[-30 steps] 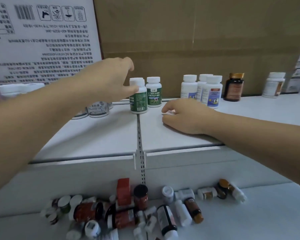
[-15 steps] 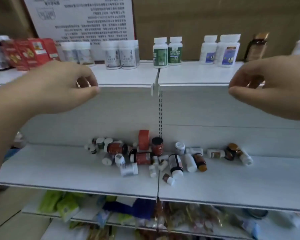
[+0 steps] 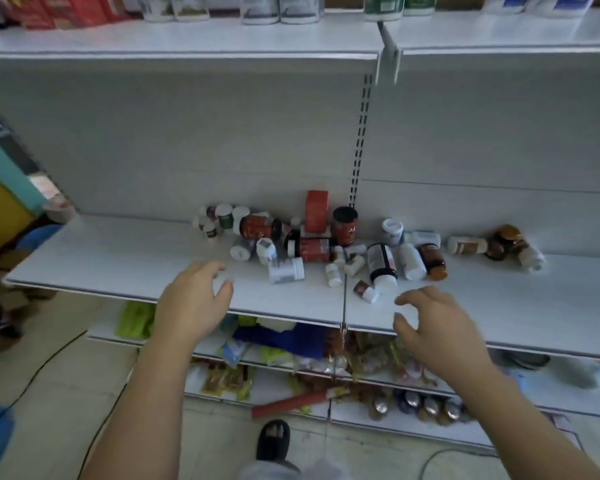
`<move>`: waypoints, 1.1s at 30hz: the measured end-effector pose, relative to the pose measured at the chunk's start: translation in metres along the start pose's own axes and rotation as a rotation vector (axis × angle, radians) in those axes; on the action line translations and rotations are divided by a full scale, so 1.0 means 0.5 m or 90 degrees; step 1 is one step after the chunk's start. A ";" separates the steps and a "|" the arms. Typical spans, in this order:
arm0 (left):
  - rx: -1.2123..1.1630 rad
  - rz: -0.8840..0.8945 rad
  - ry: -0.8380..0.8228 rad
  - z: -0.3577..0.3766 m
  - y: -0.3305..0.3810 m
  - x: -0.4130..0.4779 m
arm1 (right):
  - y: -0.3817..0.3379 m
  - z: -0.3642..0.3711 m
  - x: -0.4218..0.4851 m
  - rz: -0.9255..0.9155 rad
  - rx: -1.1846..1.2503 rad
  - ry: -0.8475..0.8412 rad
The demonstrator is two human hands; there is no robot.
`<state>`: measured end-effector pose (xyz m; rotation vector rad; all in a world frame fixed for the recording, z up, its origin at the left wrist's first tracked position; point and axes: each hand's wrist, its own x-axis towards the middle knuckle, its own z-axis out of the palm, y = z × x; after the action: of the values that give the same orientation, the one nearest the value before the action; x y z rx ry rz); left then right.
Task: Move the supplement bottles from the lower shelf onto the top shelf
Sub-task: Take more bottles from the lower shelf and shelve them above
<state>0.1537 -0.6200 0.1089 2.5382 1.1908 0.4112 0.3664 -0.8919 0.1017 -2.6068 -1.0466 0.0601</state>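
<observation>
While left hand (image 3: 194,303) and right hand (image 3: 437,329) hover spread-fingered, neither touches any bottles (image 3: 312,249).

Lower shelf (image 3: 118,258) is showing plain white-grey, top shelf (image 3: 187,39) the same. At the lower shelf's back edge, the box (image 3: 316,211) is showing solid red. The upright jar (image 3: 344,226) beside it is showing dark red with a black lid. The lying bottle (image 3: 310,249) is wearing a red label and a black cap. The small bottle (image 3: 286,270) toward the front edge is showing white with a grey label. The amber bottle (image 3: 432,259) is carrying an orange label. On the top shelf, the green-label bottle (image 3: 383,6) is showing a dark green label.
</observation>
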 end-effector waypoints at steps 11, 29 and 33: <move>-0.078 -0.043 -0.175 0.188 -0.147 0.254 | -0.191 0.298 0.243 0.053 0.167 -0.094; -0.581 -0.359 -0.285 0.231 -0.204 0.389 | -0.248 0.335 0.352 0.139 0.435 -0.070; -0.976 -0.419 -0.307 0.131 -0.167 0.288 | -0.283 0.256 0.295 0.239 0.796 -0.106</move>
<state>0.2095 -0.4669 0.0347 0.8050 0.8393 0.2983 0.3594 -0.6594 0.0381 -1.5817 -0.3018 0.7544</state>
